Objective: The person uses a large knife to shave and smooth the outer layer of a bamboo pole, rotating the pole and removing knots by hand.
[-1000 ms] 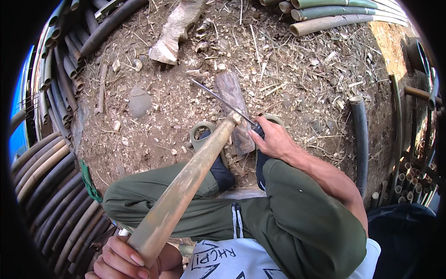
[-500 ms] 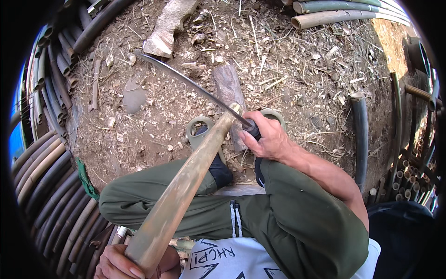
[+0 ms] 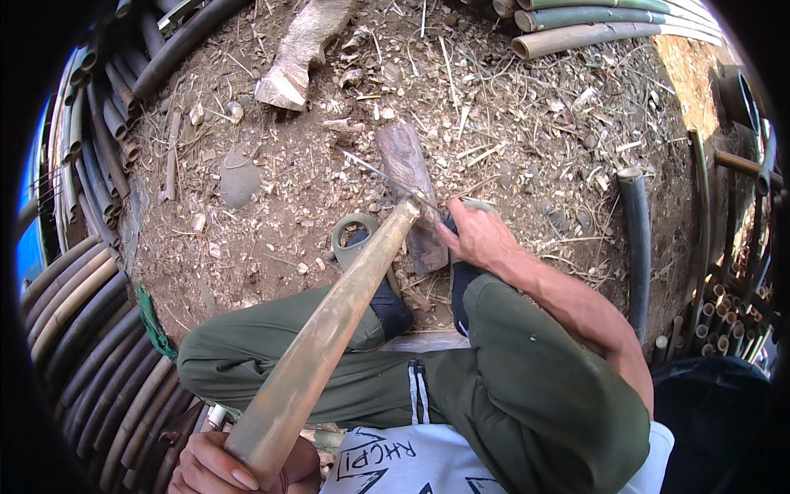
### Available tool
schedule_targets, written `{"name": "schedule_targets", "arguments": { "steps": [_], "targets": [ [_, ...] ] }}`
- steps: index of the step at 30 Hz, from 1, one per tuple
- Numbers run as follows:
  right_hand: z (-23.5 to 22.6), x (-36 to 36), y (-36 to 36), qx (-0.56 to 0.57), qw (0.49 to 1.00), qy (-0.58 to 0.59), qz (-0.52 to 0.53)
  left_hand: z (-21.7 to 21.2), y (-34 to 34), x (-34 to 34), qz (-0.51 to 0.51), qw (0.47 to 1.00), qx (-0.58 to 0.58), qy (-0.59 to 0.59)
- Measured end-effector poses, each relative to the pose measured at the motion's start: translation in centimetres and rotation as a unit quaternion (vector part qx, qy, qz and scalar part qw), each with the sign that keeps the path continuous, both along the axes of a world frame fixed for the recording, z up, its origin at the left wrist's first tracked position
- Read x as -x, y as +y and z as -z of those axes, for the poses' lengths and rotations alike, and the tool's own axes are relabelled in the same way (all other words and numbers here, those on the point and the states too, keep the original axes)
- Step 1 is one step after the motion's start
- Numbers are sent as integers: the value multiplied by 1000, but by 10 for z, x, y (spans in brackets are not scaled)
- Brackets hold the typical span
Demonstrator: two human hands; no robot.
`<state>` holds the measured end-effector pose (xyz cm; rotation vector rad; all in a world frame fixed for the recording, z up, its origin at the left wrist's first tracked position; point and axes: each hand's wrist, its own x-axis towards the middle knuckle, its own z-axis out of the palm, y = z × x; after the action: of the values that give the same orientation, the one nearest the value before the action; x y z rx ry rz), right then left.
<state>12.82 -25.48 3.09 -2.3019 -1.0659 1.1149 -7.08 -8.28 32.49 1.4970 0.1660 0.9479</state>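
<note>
My left hand point(image 3: 226, 468) is closed round the thick near end of a tapered, tan-green bamboo pole point(image 3: 321, 337). The pole slants up and right across my lap, and its pale, cut far tip lies over a wooden block point(image 3: 405, 160) on the ground. My right hand point(image 3: 481, 236) grips a machete, whose handle is mostly hidden by the fingers. The machete's thin blade point(image 3: 374, 170) points up and left, seen nearly edge-on, and crosses at the pole's tip. Whether it touches the pole I cannot tell.
My sandalled feet point(image 3: 355, 239) flank the block. Wood chips and shavings litter the soil. A rough log point(image 3: 300, 53) lies beyond. Stacked poles point(image 3: 90, 346) line the left side; more poles point(image 3: 592, 31) lie far right. One dark pole point(image 3: 636, 247) lies right of me.
The machete has turned, so its blade now looks thinner and shorter, lower over the pole's tip. My right hand has shifted slightly right. My left hand keeps its hold, nearly unmoved.
</note>
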Motion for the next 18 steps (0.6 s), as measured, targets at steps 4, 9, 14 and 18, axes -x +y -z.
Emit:
{"name": "schedule_targets", "arguments": {
  "steps": [4,9,14,18],
  "targets": [
    [-29,16,-3,-206,978,-4,20,9,4,3,20,1000,-6,-18],
    [26,-10,-18,11,1000,-23,-10,3,-2,0,6,1000,6,11],
    [35,-12,-23,-7,1000,16,17,21,-4,-21,-113,973,-168,-107],
    [28,1,-26,-70,994,68,47,12,-24,-9,-23,997,-44,-62]
  ]
}}
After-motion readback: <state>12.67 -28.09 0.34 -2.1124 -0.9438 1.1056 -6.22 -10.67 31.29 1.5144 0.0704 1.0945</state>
